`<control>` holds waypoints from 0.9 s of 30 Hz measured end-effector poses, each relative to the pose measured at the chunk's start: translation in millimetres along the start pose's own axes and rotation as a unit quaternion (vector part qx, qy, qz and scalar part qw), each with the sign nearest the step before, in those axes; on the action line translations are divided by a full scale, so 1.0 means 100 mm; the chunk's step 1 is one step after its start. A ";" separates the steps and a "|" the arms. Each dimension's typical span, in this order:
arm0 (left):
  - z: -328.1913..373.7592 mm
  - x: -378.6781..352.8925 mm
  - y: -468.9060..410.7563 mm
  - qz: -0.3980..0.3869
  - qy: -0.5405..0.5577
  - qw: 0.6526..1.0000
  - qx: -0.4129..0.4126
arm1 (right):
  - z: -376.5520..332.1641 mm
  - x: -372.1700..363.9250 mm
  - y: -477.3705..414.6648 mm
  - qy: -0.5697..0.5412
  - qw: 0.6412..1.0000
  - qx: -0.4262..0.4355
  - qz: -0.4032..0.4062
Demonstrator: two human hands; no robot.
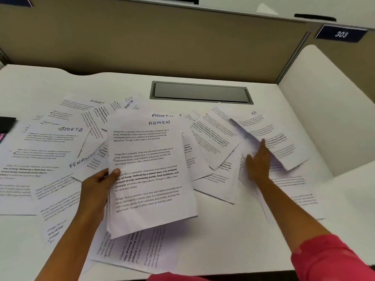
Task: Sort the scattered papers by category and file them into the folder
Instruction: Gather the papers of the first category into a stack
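Papers (60, 151) lie scattered over most of the white table (223, 240), from the left edge of the frame to the right side, overlapping at all angles. Handwritten headings readable: SPORTS at upper left, part of a FINAN… heading at centre left, ADMIN at centre, HR at upper right. No folder identifiable; a dark object at the far left edge is too cropped to name.

Left hand (97, 187): closed on the ADMIN sheets (150, 169), thumb on top at the left margin, fingers hidden beneath. The bundle is raised off the table at frame centre; sheet count cannot be told.

Right hand (257, 163): fingers loosely spread, reaching into the right-hand pile and touching the blurred HR sheet (269, 138), whose near edge is lifted. Whether it is pinched cannot be told.

Judged step: gathering by heading, ADMIN in hand, right pile being searched.

Notes for doing it well:
- Read the heading before lifting; a second ADMIN heading shows just behind the held bundle.
- Lift one sheet at a time; overlaps drag neighbours.
- Keep bundle edges squared, headings the same way up.
- Set HR in its own stack, well apart.
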State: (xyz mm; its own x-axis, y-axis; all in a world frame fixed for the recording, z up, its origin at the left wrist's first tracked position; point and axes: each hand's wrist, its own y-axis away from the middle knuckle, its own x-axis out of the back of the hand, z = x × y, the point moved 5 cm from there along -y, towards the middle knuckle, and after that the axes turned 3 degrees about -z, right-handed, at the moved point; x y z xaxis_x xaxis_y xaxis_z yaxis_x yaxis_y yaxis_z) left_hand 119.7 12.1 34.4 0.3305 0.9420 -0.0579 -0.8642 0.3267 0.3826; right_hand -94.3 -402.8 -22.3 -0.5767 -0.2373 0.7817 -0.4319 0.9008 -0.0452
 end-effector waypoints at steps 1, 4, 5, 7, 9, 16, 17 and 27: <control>-0.01 -0.02 0.00 0.001 -0.001 1.000 0.003 | 0.03 0.08 -0.08 -0.029 0.999 -0.017 0.000; -0.02 -0.09 0.02 -0.002 -0.002 1.000 0.011 | 0.09 0.25 -0.25 -0.074 0.994 -0.085 -0.006; -0.03 -0.12 0.03 -0.006 -0.005 1.000 0.011 | 0.09 0.27 -0.29 -0.079 0.993 -0.091 -0.002; -0.04 -0.18 0.05 -0.012 -0.013 1.000 0.012 | 0.05 0.26 -0.29 -0.081 0.993 -0.086 0.011; -0.05 -0.22 0.05 -0.013 -0.016 1.000 0.013 | -0.01 0.18 -0.25 -0.057 0.995 -0.074 0.020; 0.00 -0.30 0.07 -0.016 -0.032 0.999 0.002 | -0.30 -0.45 -0.15 0.156 0.976 0.040 -0.143; 0.00 -0.30 0.08 -0.017 -0.031 0.999 0.001 | -0.34 -0.52 -0.14 0.176 0.970 0.055 -0.159; -0.02 -0.30 0.11 -0.007 -0.032 0.999 0.004 | -0.72 -0.74 -0.08 0.165 0.929 0.156 -0.293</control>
State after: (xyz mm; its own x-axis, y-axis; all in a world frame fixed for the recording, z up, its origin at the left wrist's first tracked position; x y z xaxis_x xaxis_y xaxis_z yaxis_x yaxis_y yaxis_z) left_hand 100.0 -12.4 38.3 0.3664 0.9305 -0.0050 -0.8560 0.3392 0.3902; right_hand 2.3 -366.0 -35.0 0.0418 -0.4832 0.8745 -0.8144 0.4906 0.3099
